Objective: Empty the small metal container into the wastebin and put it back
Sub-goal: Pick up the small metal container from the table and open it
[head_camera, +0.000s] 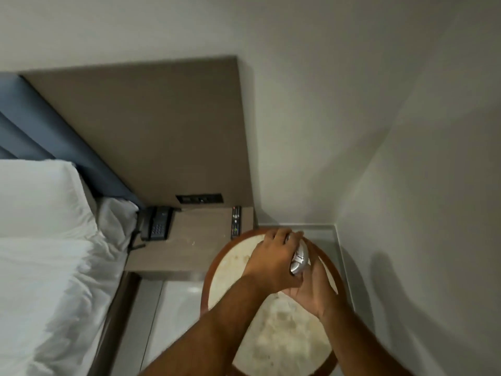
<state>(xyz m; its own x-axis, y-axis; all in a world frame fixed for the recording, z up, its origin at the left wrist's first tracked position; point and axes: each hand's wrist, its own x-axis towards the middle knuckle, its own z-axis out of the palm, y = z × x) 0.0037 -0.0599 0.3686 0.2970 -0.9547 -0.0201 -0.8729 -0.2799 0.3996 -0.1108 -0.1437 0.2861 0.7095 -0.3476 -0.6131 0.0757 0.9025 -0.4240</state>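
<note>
The small metal container (299,260) is shiny silver and shows only as a narrow strip between my two hands. My left hand (271,260) covers it from the left and above, fingers curled over it. My right hand (314,286) cups it from the right and below. Both hands hold it over the far part of a round table (284,337) with a pale marbled top and a brown wooden rim. Most of the container is hidden by my fingers. No wastebin is in view.
A wooden bedside shelf (195,240) left of the table carries a black telephone (157,223) and a remote control (235,222). A bed with white linen (46,253) fills the left. Walls meet in a corner close behind and to the right of the table.
</note>
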